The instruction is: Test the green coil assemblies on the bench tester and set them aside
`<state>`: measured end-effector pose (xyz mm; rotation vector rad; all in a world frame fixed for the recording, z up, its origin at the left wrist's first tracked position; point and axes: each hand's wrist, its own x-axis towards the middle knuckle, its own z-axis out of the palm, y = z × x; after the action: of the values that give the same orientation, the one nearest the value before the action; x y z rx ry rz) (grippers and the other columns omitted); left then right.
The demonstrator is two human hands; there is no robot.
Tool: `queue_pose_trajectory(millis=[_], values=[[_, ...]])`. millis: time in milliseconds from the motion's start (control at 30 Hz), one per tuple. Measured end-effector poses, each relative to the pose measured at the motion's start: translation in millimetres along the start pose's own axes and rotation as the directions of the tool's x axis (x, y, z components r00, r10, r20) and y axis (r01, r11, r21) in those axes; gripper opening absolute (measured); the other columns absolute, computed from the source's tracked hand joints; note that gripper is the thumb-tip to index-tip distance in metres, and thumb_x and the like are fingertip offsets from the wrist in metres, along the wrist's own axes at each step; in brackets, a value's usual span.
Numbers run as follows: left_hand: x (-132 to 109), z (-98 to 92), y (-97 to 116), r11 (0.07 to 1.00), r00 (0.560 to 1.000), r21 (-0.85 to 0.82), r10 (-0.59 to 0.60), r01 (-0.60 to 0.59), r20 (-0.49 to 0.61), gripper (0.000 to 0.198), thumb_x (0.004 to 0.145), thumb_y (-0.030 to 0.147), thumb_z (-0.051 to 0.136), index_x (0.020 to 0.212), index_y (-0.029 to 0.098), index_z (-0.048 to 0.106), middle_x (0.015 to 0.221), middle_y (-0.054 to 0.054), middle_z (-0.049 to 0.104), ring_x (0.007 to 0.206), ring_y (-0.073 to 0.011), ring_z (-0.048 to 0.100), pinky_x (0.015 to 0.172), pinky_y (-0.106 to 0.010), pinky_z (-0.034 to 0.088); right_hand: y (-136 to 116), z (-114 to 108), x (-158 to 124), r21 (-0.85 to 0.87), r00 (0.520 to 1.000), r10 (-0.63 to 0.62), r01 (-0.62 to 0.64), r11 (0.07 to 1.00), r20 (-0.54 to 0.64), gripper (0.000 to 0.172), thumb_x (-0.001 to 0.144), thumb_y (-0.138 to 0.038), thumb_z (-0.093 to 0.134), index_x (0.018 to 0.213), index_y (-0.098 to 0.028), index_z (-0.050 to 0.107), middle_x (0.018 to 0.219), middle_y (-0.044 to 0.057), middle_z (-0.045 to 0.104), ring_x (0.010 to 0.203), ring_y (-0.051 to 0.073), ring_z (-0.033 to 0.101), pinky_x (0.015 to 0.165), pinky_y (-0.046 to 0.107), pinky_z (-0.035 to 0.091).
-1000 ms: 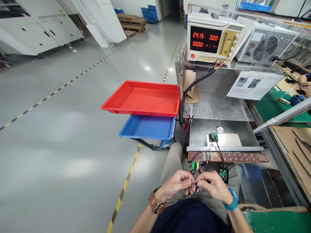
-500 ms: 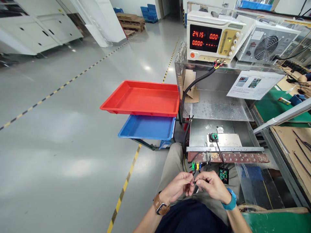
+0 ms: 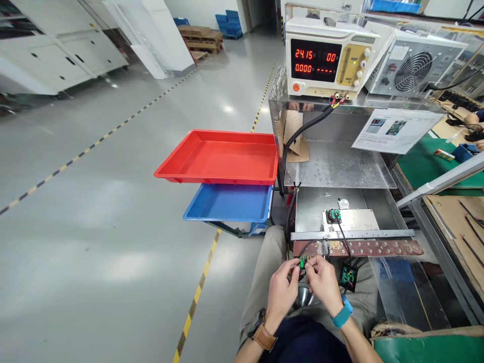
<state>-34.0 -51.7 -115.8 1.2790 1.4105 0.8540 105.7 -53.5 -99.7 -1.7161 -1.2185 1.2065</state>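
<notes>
Both my hands are raised over my lap at the front edge of the metal drawer. My left hand [image 3: 283,288] is closed at the fingertips against the left side of a small green connector [image 3: 302,262]. From the other side, my right hand [image 3: 323,283] pinches close to the same connector; what lies between its fingers is hidden. Beside my right hand hangs a small green circuit board [image 3: 348,277] in a black case, on a black cable [image 3: 343,239]. That cable leads up to a round green-and-black part [image 3: 333,216] on a metal plate. Below my fingers is a shiny metal bowl [image 3: 303,297].
A brown strip with rivets [image 3: 378,247] runs along the front of the drawer [image 3: 313,201]. At left stand a red tray [image 3: 227,159] and a blue tray [image 3: 230,201]. The power supply [image 3: 328,60] sits on the shelf above. Clear plastic sheet [image 3: 401,287] hangs at right.
Both hands have moved up and forward from the lap to the green connector. Before, they pinched a thin wire lower down, with the connectors in plain sight beyond them.
</notes>
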Motion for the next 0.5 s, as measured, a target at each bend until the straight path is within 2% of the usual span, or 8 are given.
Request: queue_pose_trajectory(millis=[100,200,333,500], values=[[-0.8,2.0,6.0,0.932,0.983,0.314,0.166,-0.181,0.074,0.032,0.098,0.026,0.043,0.119,0.021,0.067,0.111,-0.009,0.071,0.099,-0.0221,0.069,0.086,-0.033,0.052,2.6,2.3,4.7,-0.041,1.000,0.003,-0.003,0.999,0.001,0.024,0.091,-0.041,0.052,0.077,-0.021,0.055,0.053,-0.001,0.059,0.041,0.015,0.054,0.043,0.024,0.038],[-0.2,4.0,7.8,0.822,0.964,0.503,0.227,-0.267,0.141,0.035,0.099,0.019,0.038,0.121,0.020,0.065,0.108,-0.008,0.071,0.098,-0.0225,0.070,0.082,-0.033,0.053,5.3,4.6,8.7,-0.084,0.999,-0.017,0.015,0.996,-0.034,0.025,0.089,-0.041,0.053,0.076,-0.021,0.058,0.057,0.001,0.062,0.048,0.016,0.058,0.046,0.024,0.040],[2.3,4.2,4.0,0.708,0.942,0.624,0.288,-0.330,0.171,0.037,0.098,0.014,0.037,0.120,0.020,0.065,0.107,-0.008,0.072,0.098,-0.0218,0.071,0.078,-0.031,0.054,7.8,7.6,11.2,-0.109,0.997,-0.039,0.032,0.994,-0.066,0.023,0.088,-0.038,0.053,0.074,-0.021,0.058,0.058,0.001,0.061,0.053,0.017,0.060,0.047,0.023,0.041],[6.7,4.0,-2.6,0.642,0.913,0.663,0.370,-0.384,0.171,0.036,0.097,0.013,0.037,0.113,0.020,0.069,0.099,-0.007,0.074,0.088,-0.0195,0.073,0.071,-0.028,0.055,6.9,10.4,12.6,-0.086,0.996,-0.056,0.050,0.995,-0.070,0.022,0.088,-0.034,0.052,0.071,-0.021,0.056,0.057,0.000,0.058,0.053,0.016,0.059,0.047,0.022,0.040]])
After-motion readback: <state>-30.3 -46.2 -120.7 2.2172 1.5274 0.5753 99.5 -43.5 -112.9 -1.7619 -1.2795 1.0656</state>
